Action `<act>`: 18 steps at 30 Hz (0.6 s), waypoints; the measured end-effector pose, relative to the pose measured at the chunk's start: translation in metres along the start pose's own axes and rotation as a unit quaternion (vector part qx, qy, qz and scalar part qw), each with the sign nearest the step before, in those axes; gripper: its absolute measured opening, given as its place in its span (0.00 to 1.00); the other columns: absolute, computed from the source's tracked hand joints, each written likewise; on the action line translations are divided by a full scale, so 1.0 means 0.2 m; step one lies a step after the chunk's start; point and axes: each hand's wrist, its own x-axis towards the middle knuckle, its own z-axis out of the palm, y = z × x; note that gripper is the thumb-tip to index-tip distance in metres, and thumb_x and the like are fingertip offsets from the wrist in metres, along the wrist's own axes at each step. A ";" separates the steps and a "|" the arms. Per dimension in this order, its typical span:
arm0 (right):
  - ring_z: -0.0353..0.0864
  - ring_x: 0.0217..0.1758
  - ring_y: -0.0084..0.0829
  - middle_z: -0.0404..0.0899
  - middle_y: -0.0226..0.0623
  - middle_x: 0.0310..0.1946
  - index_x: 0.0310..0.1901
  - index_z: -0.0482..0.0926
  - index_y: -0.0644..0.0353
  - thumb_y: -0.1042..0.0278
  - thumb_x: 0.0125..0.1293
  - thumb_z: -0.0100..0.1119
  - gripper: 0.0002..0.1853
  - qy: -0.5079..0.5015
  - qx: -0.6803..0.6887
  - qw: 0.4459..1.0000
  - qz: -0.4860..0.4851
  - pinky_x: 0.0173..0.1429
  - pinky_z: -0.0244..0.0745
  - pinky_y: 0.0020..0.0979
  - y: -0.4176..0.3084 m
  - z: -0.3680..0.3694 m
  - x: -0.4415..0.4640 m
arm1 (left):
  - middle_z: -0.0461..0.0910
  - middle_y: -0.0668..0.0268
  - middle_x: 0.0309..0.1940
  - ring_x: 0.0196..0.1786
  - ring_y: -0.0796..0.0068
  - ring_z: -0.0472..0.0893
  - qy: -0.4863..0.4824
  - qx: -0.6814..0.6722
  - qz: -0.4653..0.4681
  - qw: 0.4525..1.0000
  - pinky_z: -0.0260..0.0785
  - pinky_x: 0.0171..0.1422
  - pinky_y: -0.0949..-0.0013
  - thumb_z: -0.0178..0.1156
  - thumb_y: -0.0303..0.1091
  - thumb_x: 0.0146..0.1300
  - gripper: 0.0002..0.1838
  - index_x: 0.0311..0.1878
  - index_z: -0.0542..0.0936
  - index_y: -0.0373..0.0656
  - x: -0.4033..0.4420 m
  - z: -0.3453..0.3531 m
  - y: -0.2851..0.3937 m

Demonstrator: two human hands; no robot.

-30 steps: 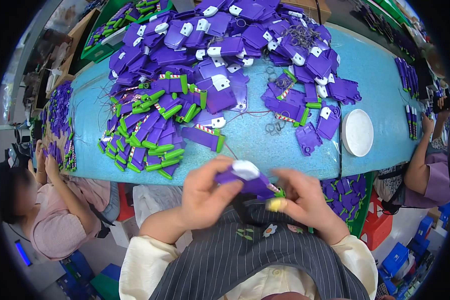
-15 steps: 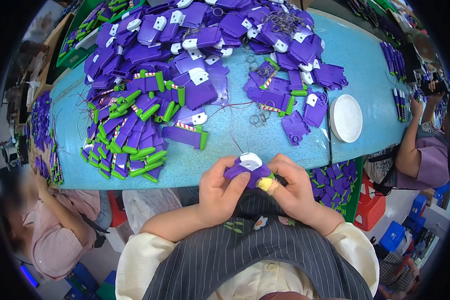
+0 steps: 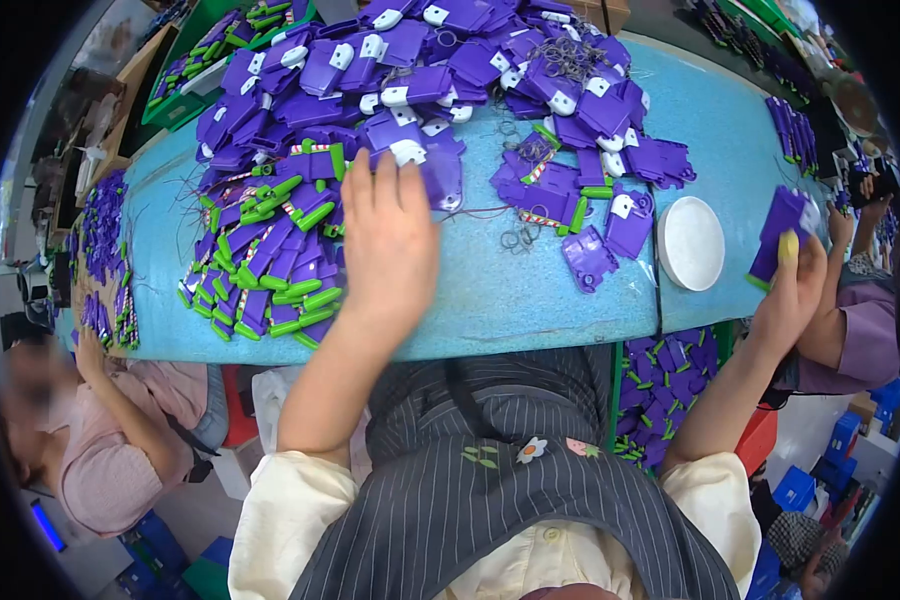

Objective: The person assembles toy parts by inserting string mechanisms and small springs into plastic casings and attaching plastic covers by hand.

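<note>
My left hand (image 3: pixel 388 235) reaches over the table with its fingers stretched out; the fingertips are at a purple piece with a white corner (image 3: pixel 407 151) at the edge of the big heap. On the right, my right hand (image 3: pixel 798 285) holds a purple and green piece (image 3: pixel 778 235) above the table's right part, with a yellow wrap on one finger. Left of my left hand lies a pile of purple pieces with green ends (image 3: pixel 260 270). Loose purple parts (image 3: pixel 627 222) and thin dark rings (image 3: pixel 518 238) lie in the middle.
A white round dish (image 3: pixel 691 244) stands right of centre on the blue table (image 3: pixel 530 300). Below the table's front edge is a green bin of purple pieces (image 3: pixel 670 385). Another green crate (image 3: pixel 175 108) stands at the back left. Co-workers sit at the left (image 3: pixel 120 440) and right (image 3: pixel 865 330).
My hands have parted from in front of my body, where both held one purple and white piece. The left has moved forward to the heap, the right far out to the right with a piece.
</note>
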 end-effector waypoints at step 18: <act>0.71 0.52 0.45 0.65 0.50 0.54 0.62 0.61 0.68 0.70 0.42 0.72 0.43 -0.394 -0.116 0.893 -0.182 0.53 0.70 0.37 -0.47 0.72 -0.58 | 0.75 0.42 0.44 0.50 0.40 0.74 0.039 -0.324 -0.022 0.945 0.65 0.58 0.51 0.53 0.25 0.59 0.17 0.52 0.70 0.28 -0.11 -0.17 0.08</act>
